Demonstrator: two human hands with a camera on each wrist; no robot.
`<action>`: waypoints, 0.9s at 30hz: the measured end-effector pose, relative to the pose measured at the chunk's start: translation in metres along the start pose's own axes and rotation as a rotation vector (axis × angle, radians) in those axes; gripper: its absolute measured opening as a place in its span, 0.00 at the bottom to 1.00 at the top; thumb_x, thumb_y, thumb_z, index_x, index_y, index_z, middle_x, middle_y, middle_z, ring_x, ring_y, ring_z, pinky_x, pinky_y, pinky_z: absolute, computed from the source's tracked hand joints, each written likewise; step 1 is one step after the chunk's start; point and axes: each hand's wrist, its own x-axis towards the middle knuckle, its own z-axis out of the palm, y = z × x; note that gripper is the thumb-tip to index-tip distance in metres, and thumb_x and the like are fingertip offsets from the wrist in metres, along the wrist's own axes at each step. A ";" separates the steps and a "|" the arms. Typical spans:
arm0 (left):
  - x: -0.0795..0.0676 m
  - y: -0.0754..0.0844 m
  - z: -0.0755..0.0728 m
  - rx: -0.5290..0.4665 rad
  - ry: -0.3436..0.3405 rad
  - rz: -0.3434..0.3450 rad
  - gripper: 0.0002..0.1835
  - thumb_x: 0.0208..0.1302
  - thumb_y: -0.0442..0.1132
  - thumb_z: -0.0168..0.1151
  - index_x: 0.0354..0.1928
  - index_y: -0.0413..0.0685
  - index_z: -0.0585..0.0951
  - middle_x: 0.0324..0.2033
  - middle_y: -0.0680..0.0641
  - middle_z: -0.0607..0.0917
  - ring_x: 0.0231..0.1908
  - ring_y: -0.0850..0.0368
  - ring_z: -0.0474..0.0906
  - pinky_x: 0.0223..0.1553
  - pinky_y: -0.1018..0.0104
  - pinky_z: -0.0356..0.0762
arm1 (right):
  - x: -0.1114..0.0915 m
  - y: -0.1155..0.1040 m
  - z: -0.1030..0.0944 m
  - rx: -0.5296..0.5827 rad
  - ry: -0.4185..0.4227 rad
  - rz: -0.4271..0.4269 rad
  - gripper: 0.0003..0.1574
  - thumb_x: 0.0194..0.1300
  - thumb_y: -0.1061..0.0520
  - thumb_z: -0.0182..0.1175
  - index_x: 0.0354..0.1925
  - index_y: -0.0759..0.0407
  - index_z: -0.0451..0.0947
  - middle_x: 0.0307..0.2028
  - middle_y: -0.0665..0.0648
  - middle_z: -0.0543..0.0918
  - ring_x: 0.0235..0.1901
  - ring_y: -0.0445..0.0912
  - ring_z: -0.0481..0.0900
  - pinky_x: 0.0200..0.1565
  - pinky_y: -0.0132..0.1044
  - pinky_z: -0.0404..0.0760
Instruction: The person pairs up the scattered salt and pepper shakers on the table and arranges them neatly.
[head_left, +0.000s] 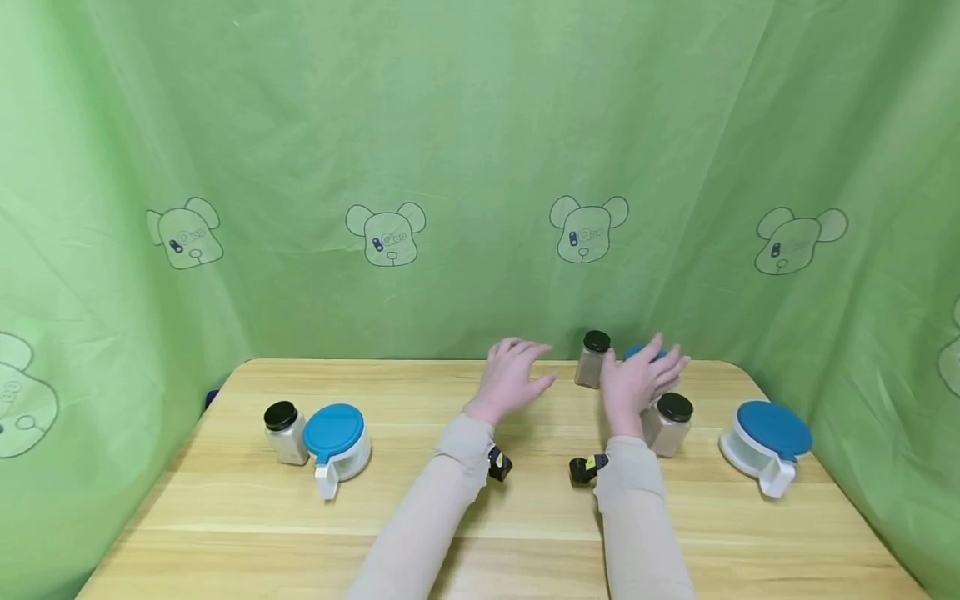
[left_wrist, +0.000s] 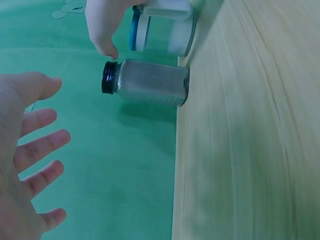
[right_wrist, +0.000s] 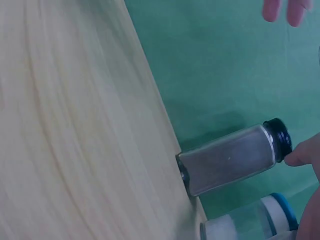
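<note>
Right of centre, near the far edge of the counter (head_left: 420, 408), a black-lidded jar (head_left: 589, 369) stands upright between my spread, empty left hand (head_left: 512, 375) and my nearer right hand (head_left: 634, 385), splayed just beside it, seemingly gripping nothing.

"On the desk's (head_left: 225, 542) left, an outer jar (head_left: 285, 435) stands beside an inner pot (head_left: 333, 433)!"
"Across right, a rear jar (head_left: 591, 364), a rear pot (left_wrist: 165, 35) just right of it, a front jar (head_left: 671, 428) before both, an end pot (head_left: 771, 437) outermost!"
</note>
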 end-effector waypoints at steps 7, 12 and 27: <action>0.022 0.009 0.012 -0.009 -0.024 -0.011 0.28 0.65 0.59 0.58 0.65 0.62 0.73 0.63 0.57 0.78 0.66 0.52 0.67 0.69 0.49 0.61 | 0.003 0.001 0.004 0.005 0.030 0.042 0.58 0.64 0.48 0.62 0.78 0.54 0.37 0.77 0.64 0.30 0.76 0.59 0.22 0.74 0.57 0.26; 0.036 0.015 0.025 -0.059 -0.041 -0.045 0.29 0.63 0.59 0.61 0.65 0.61 0.73 0.63 0.57 0.78 0.65 0.51 0.69 0.67 0.48 0.63 | 0.004 -0.001 0.003 0.016 -0.005 0.101 0.59 0.65 0.48 0.61 0.78 0.52 0.33 0.77 0.63 0.26 0.76 0.59 0.20 0.74 0.59 0.26; 0.061 0.012 0.049 -0.199 -0.163 -0.118 0.34 0.61 0.58 0.64 0.68 0.59 0.70 0.65 0.56 0.75 0.65 0.48 0.68 0.66 0.49 0.65 | 0.005 -0.004 0.002 0.035 -0.023 0.162 0.62 0.64 0.50 0.62 0.78 0.50 0.30 0.77 0.63 0.28 0.76 0.63 0.31 0.74 0.63 0.38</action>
